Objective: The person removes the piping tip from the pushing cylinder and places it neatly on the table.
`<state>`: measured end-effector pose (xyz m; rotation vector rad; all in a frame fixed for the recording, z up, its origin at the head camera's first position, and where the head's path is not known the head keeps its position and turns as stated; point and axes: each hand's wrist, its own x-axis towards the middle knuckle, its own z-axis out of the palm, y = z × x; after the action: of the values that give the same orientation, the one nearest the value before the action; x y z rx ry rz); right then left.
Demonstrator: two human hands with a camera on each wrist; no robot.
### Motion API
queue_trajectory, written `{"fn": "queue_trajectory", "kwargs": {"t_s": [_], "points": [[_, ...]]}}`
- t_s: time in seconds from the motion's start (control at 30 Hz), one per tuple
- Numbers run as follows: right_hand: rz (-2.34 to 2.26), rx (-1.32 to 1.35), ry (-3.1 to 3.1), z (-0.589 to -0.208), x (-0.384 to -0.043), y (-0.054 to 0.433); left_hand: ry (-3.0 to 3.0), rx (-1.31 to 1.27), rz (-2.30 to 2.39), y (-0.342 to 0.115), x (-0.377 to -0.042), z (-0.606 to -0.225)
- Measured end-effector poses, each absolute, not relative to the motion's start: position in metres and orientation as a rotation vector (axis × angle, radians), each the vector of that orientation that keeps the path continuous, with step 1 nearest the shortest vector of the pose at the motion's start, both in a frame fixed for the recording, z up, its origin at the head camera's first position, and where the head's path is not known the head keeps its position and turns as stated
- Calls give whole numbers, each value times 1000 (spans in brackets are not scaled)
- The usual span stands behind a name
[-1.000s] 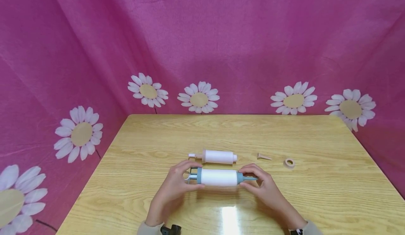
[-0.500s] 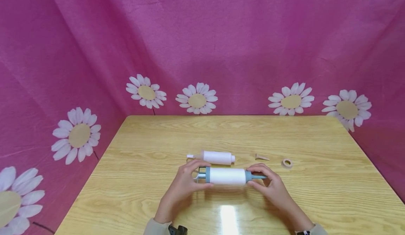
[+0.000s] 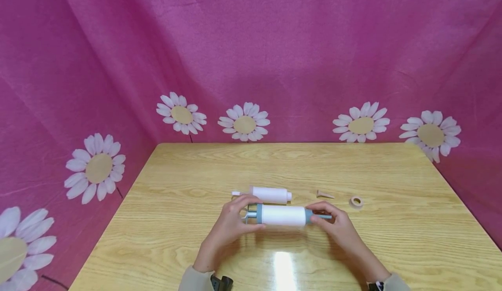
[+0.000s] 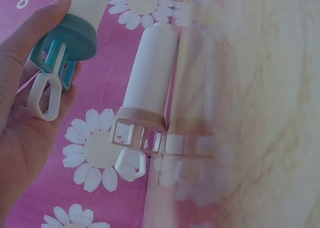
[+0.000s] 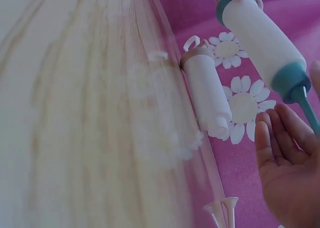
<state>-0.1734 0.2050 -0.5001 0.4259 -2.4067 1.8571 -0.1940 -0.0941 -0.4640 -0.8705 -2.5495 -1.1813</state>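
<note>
Between both hands, above the table, is a large white syringe with teal end pieces and a teal nozzle. My left hand grips its collar end, thumb on the near side and fingers on the far side. A white ring-shaped plunger handle hangs by that palm. At the other end, my right hand pinches the teal nozzle cap, with its thumb over the nozzle's base. Beyond them lies a smaller white syringe with a beige collar.
A small beige cone-shaped nozzle and a beige ring lie to the right on the wooden table. Behind the table hangs a pink curtain printed with white daisies.
Both hands have shifted the teal-ended syringe slightly right. In the last half second my right thumb has moved up over the nozzle's base, and the syringe is slightly higher in view.
</note>
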Motion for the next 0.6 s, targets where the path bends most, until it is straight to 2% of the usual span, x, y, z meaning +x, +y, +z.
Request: {"fn": "queue_trajectory", "kwargs": {"t_s": [0.27, 0.6], "points": [[1824, 385, -2440, -501, -174, 202, -2563, -862, -1149, -95, -197, -469], [1917, 564, -2273, -502, -173, 202, -2619, -803, -1206, -95, -200, -467]]}}
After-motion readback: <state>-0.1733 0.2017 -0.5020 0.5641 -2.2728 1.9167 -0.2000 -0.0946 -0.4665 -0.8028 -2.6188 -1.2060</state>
